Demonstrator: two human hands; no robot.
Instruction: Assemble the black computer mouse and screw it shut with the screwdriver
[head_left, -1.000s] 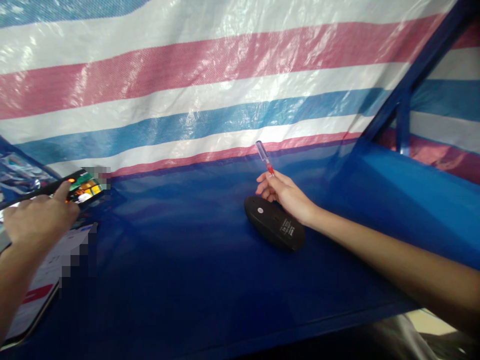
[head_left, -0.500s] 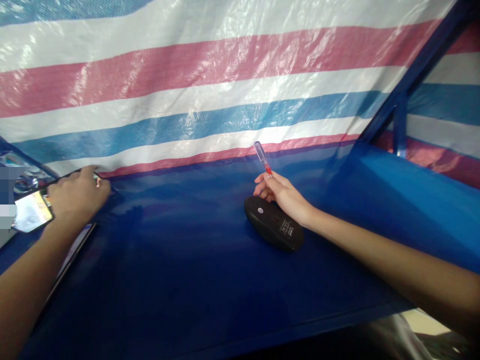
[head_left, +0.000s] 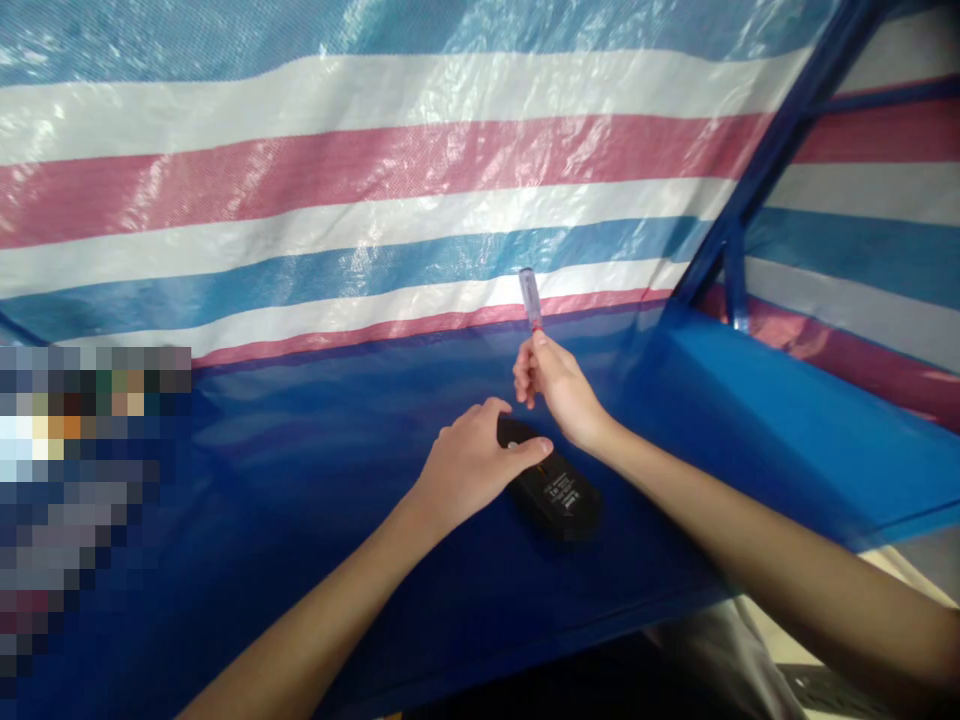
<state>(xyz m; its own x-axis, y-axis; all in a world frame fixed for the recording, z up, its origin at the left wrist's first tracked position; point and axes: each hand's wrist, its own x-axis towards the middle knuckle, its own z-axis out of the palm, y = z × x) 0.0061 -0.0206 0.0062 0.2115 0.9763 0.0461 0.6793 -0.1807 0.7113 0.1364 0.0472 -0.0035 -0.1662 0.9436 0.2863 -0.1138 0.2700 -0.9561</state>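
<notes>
A black computer mouse [head_left: 564, 497] lies upside down on the blue tabletop, its label side facing up. My left hand [head_left: 484, 450] grips the mouse's far end, thumb across the underside and fingers round the far edge. Just beyond it, my right hand [head_left: 559, 385] is closed on a small screwdriver [head_left: 530, 297]. Its clear handle with a red part points up and away from me; the shaft is hidden by the hand.
A red, white and blue striped sheet [head_left: 360, 180] hangs behind the blue tabletop [head_left: 315, 480]. Dark blue frame bars [head_left: 772, 165] and a lighter blue panel [head_left: 795, 420] stand at the right. The left edge is pixelated.
My left hand has left the phone-like devices at the left and come right onto the mouse. The right hand still holds the screwdriver, its handle now more upright. The view has shifted.
</notes>
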